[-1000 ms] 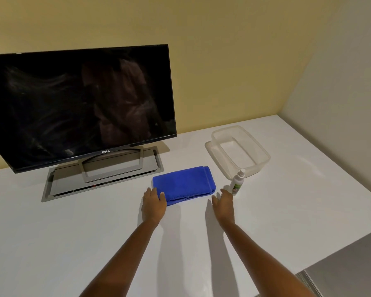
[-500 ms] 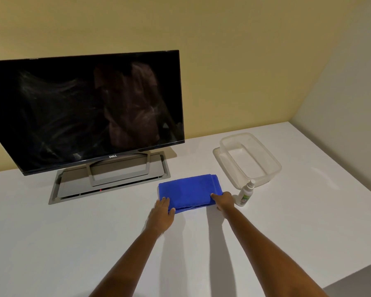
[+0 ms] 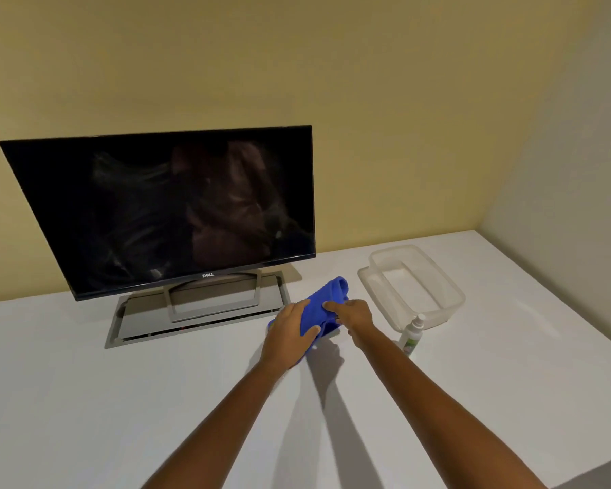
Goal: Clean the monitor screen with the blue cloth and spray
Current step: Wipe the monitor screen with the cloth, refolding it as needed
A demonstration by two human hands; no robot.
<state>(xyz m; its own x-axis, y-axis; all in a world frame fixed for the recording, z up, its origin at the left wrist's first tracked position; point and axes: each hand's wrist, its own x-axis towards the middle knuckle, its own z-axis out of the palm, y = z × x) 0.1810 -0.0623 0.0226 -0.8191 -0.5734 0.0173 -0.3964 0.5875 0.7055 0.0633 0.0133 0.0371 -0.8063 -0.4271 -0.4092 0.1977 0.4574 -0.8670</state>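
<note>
- Head view: the blue cloth [image 3: 327,294] is a bright, soft-looking fabric, bunched and folded over on itself, with a rounded roll at its far end. That end is tilted up and away from the person, while the near corner hangs low by the white worktop [image 3: 120,400].
- The left grip [image 3: 290,330] is wrapped over the near-left part of the cloth, fingers curled across the top and the thumb closing in from the right.
- The right grip [image 3: 353,314] is clamped on the cloth's right edge, fingers bent round the fabric, so the cloth sits between the two hands and partly under them.
- The cloth is held just in front of the right end of the monitor's grey stand [image 3: 198,308].
- The monitor [image 3: 170,213] stands upright at the back left. Its screen is dark, with pale smears and a dim reflection.
- The spray bottle [image 3: 411,335] is small and white with a green label. It stands upright on the worktop just right of the right forearm, untouched by either hand.
- A clear plastic tub [image 3: 452,294] sits just behind the bottle.
</note>
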